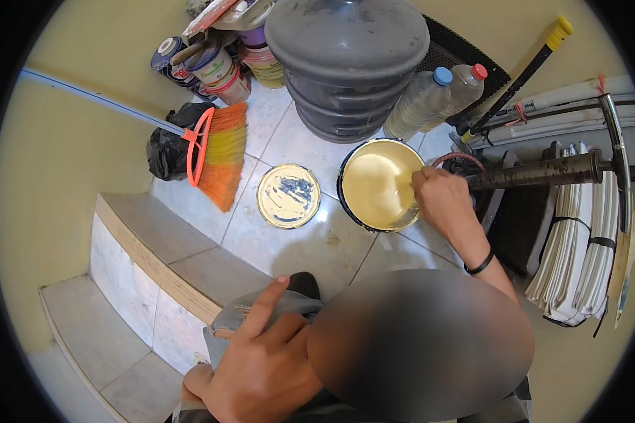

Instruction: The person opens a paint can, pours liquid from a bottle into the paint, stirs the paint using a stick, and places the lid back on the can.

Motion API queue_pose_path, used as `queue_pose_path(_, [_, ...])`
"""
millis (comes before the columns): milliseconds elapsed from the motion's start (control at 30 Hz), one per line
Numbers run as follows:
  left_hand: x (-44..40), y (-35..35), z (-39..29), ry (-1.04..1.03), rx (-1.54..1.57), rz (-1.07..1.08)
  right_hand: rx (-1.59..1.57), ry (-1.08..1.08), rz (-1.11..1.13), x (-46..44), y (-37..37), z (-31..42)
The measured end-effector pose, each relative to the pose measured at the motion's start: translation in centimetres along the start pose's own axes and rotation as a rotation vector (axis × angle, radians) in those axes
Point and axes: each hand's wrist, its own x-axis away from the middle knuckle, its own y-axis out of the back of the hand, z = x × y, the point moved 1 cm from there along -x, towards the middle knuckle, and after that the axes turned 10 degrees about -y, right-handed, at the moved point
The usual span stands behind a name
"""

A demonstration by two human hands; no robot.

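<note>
A dark-rimmed bucket of cream-coloured paint (377, 180) stands on the tiled floor in front of me. My right hand (444, 201), with a black band on the wrist, is closed at the bucket's right edge. Whatever its fingers grip is hidden from this angle. Close to my body, over my knee, is my left hand (268, 359); its index finger points forward and its thumb is spread out to the side. Left of the bucket lies a round lid (288, 197), smeared with cream and dark blue paint. A blurred patch covers the lower middle.
Behind the bucket stand a large grey water jug (346, 77) and two capped plastic bottles (420, 102). A broom (219, 155) leans at the left, near paint cans (215, 67). Steps (155, 282) rise at lower left. Stacked white bundles (568, 247) and a long-handled tool (522, 77) line the right.
</note>
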Motion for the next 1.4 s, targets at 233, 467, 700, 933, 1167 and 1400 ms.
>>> queue_pose_path(233, [-0.8,-0.3,-0.5,-0.013,-0.071,0.024,-0.309,0.053,0.206,-1.2,-0.7,3.7])
queue_pose_path(467, [-0.4,-0.1,-0.4,0.003,-0.079,0.021,-0.264,0.062,-0.189,-5.2,-2.9,1.2])
queue_pose_path(700, [-0.6,-0.2,-0.2,-0.024,-0.092,0.020,0.028,-0.020,0.014,0.9,-1.0,-0.5])
queue_pose_path(933, [-0.9,-0.4,-0.4,-0.009,-0.070,0.016,-0.503,0.017,0.087,-0.6,-0.6,3.3])
queue_pose_path(1167, [-0.5,-0.2,-0.2,0.013,-0.066,0.000,-0.313,-0.023,-0.108,-4.2,-2.7,1.8])
queue_pose_path(1400, [-0.7,-0.3,-0.1,-0.002,-0.060,0.017,-0.116,-0.150,-0.148,-1.7,-1.1,-0.5])
